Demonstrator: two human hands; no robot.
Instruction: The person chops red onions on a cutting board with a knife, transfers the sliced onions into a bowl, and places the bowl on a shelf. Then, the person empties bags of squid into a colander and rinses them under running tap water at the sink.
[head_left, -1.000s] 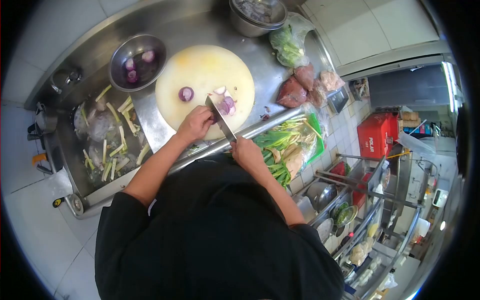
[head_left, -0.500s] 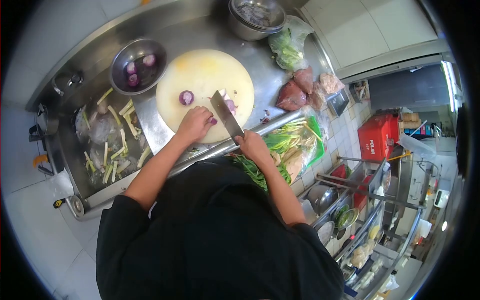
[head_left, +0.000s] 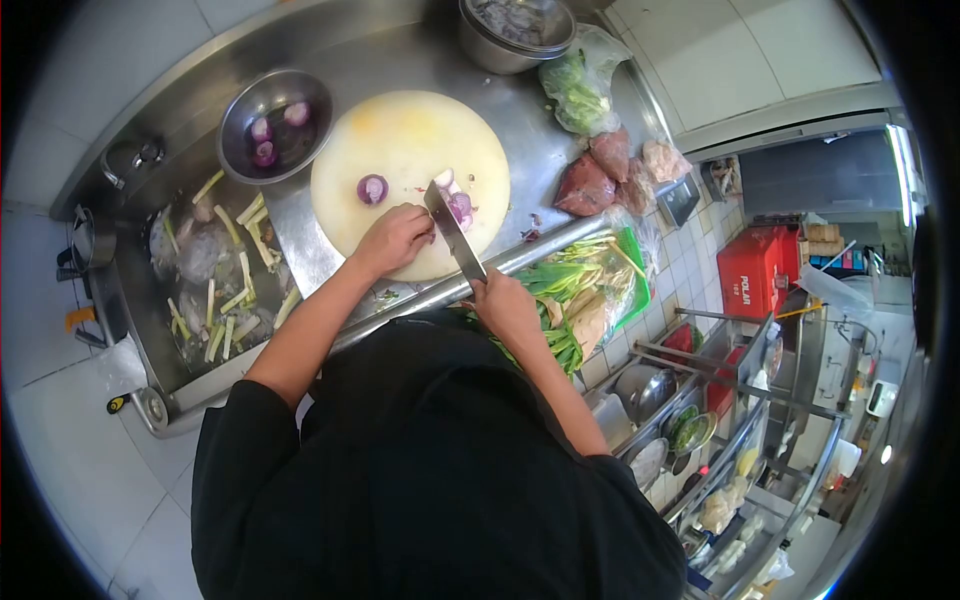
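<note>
Pale tiled wall (head_left: 700, 70) — metal rack (head_left: 738, 380), bright strip light (head_left: 902, 172).

A dull metal sheen is given by the broad silver-grey steel counter (head_left: 395, 55), while smooth metal is seen in the long grey knife blade (head_left: 457, 238). The round cream cutting board (head_left: 400, 140) is faced in smooth, matt material — apparently plastic. Glossy, crinkled plastic is shown by the clear greens bag (head_left: 578, 85) — matt cloth by the loose black garment (head_left: 430, 460).

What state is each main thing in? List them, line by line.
Left hand: closed on an onion piece
Right hand: closed around the knife
Knife: gripped, blade over the board
Cut onion: loose on the board
Onion bowl: uncovered, onions inside
Sink: strewn with pale stalks
Green container: piled with greens
</note>
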